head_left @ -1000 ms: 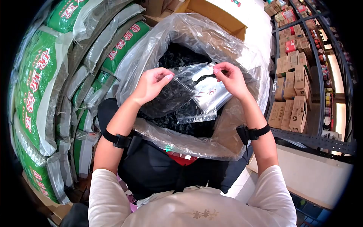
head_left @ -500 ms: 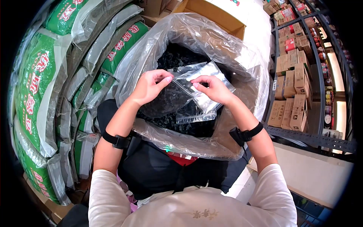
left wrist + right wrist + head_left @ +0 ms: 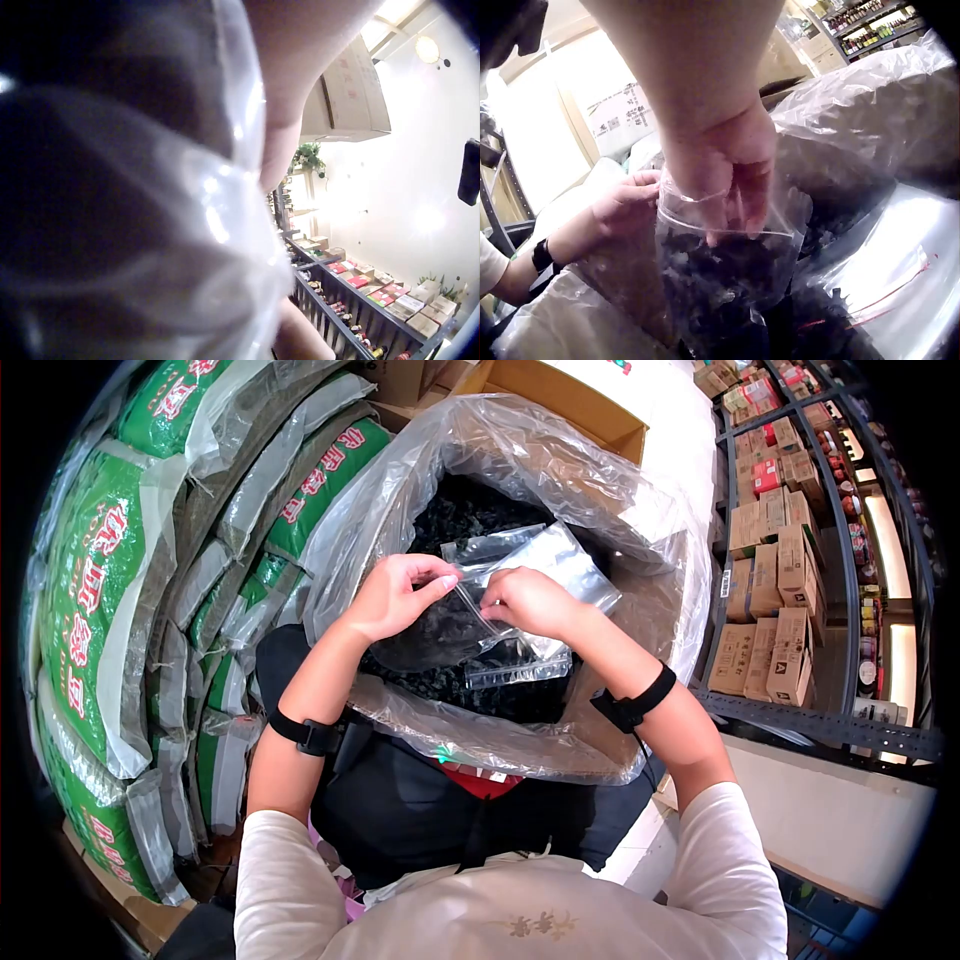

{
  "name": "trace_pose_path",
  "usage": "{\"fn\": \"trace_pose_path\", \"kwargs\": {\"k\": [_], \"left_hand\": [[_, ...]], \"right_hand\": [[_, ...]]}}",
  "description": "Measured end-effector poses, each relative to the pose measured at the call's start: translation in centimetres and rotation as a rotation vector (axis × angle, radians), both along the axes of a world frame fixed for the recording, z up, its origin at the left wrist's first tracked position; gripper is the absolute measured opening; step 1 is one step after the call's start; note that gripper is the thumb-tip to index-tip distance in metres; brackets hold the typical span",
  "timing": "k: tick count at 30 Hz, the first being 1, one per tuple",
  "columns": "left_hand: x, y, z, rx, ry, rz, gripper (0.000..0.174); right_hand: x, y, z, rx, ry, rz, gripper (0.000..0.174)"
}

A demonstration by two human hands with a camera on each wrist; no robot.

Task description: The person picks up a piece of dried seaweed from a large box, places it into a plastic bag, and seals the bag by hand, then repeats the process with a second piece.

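A left hand [image 3: 395, 598] pinches one edge of a clear bag [image 3: 724, 296] between thumb and fingers; the right hand [image 3: 528, 602] bends its fingers at the mouth, their hold unclear. The bag sits over dark flakes [image 3: 475, 510] in a lined box [image 3: 480, 742].

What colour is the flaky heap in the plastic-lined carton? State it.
Black or near-black; the flaky heap shows best in the head view.

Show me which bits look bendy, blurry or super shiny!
Head view: the shelves curve, and the corners go black; left wrist view: the clear plastic up close is blurry, with white glare spots; right wrist view: the shiny plastic at lower right glares white.
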State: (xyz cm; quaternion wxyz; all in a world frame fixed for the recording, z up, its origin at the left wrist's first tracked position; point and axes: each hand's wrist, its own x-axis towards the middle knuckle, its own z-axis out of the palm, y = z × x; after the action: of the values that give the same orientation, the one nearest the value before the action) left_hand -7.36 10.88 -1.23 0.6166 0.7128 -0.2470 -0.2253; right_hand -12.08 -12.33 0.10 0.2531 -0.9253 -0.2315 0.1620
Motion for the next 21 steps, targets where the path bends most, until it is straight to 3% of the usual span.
{"fn": "trace_pose_path", "kwargs": {"k": [6,11,13,17,21], "left_hand": [[0.2,-0.1,-1.1,-0.048,0.022,0.039,0.020],[0.3,0.1,-0.3,0.021,0.094,-0.003,0.021],[0.5,0.1,-0.4,0.026,0.081,0.004,0.020],[0.5,0.0,-0.9,-0.028,0.121,0.024,0.019],[0.8,0.1,-2.0,-0.070,0.117,0.090,0.018]], "right_hand": [[0.2,0.4,-0.6,-0.077,-0.002,-0.024,0.014],[0.5,-0.9,2.6,0.001,0.243,-0.081,0.019],[0.5,-1.5,3.4,-0.007,0.140,-0.117,0.019],[0.6,-2.0,5.0,0.165,-0.091,-0.383,0.021],[-1.1,-5.1,4.8,0.025,-0.018,-0.507,0.029]]}}
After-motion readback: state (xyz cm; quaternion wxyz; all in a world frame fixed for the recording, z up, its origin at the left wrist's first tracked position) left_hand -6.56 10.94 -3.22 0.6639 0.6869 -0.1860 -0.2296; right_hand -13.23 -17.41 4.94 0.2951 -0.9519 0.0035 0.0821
